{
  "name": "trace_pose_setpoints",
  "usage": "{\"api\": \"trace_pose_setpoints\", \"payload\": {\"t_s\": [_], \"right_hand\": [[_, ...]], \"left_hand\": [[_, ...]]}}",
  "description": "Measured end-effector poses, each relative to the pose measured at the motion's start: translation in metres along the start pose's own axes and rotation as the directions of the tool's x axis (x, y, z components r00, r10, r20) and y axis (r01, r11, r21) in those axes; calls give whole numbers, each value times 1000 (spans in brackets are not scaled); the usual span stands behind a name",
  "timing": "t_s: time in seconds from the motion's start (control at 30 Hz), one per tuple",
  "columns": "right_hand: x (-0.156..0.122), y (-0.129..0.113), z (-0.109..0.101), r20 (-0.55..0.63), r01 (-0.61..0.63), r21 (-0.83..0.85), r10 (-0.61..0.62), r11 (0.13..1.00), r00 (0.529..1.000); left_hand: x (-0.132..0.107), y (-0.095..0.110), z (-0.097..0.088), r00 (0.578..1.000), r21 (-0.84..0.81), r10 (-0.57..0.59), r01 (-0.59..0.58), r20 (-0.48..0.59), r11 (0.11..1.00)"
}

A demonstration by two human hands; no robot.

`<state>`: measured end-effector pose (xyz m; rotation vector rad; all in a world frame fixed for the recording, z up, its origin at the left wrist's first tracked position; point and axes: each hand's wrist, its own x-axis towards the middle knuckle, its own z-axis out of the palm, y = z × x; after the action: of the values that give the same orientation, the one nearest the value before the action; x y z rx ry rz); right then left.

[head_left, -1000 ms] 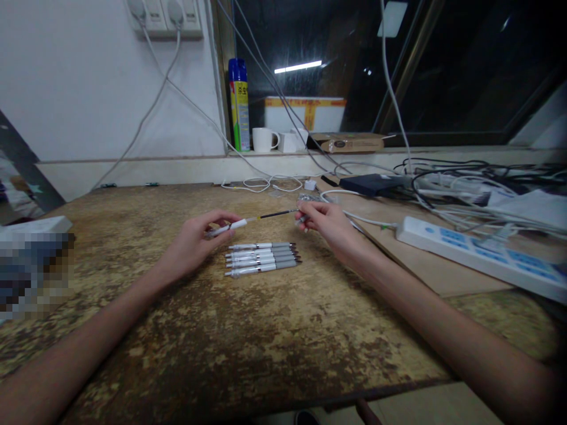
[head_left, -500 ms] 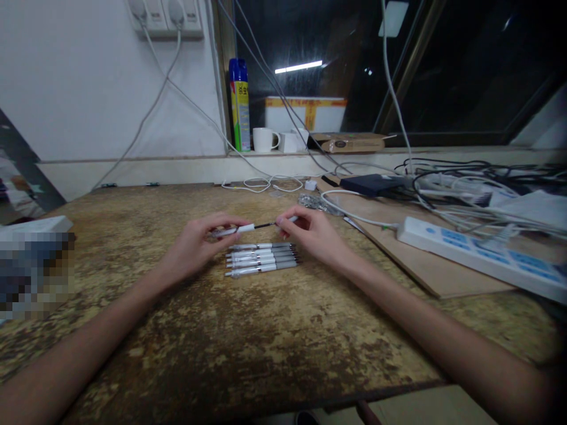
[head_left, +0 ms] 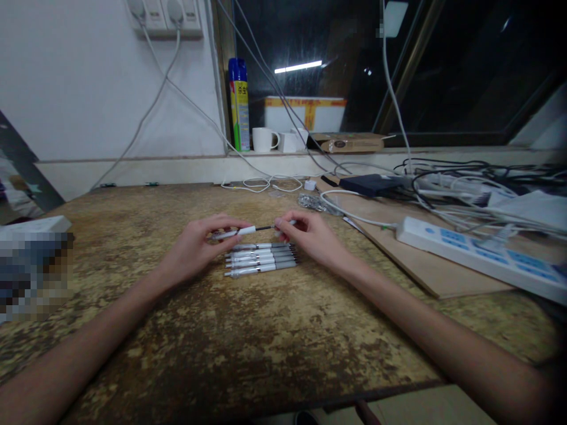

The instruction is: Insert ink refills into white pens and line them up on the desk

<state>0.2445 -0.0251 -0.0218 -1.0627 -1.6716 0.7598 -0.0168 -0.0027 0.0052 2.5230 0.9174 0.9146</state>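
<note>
My left hand pinches the white barrel of a pen, which lies level and points right. A thin dark refill sticks out of the barrel's right end. At the refill's far end, the closed thumb and fingers of my right hand hold a small pale pen part, mostly hidden by the fingers. Just below both hands, several white pens with grey grips lie side by side on the worn wooden table, their grips toward the right.
A white power strip and a brown board lie on the right, with tangled cables behind. A clear plastic bag rests beyond my right hand. On the sill stand a spray can and a white mug.
Both hands keep nearly the same place and grip. The right fingers and the refill's end sit very slightly lower than before.
</note>
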Motion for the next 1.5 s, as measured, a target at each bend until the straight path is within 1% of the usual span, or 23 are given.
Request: {"api": "trace_pose_setpoints", "payload": {"t_s": [0.13,0.2,0.27,0.37,0.5,0.6,0.7,0.8,1.3,1.5], "right_hand": [[1,4,0,23,-24,31,23,999,999],[3,6,1,29,-32,77,30,997,999],[4,7,2,20,-66,150,64,986,998],[6,6,1,-11,-127,231,133,965,991],[7,3,-3,-89,-106,192,125,976,988],[6,2,-5,-142,-109,228,144,968,979],[6,1,-5,-160,-124,304,179,944,971],[6,0,-4,-155,-122,344,185,931,971],[4,-6,-4,-116,-141,312,185,940,976],[2,-8,-2,-81,-138,297,169,945,982]], "left_hand": [[0,0,0,1000,-6,6,-6,-5,1000],[0,0,0,1000,-5,0,-1,-6,1000],[0,1,-1,1000,-4,-4,4,-8,1000],[1,1,-1,1000,-4,-12,12,-14,1000],[1,-2,-1,998,-5,-44,44,-36,999],[0,-4,-1,996,-11,-67,67,-65,998],[1,-4,-1,995,-9,-78,77,-68,997],[1,-3,-1,994,-5,-88,88,-63,996],[0,0,-1,994,-16,-97,96,-55,995],[0,-1,1,995,-19,-88,87,-47,996]]}}
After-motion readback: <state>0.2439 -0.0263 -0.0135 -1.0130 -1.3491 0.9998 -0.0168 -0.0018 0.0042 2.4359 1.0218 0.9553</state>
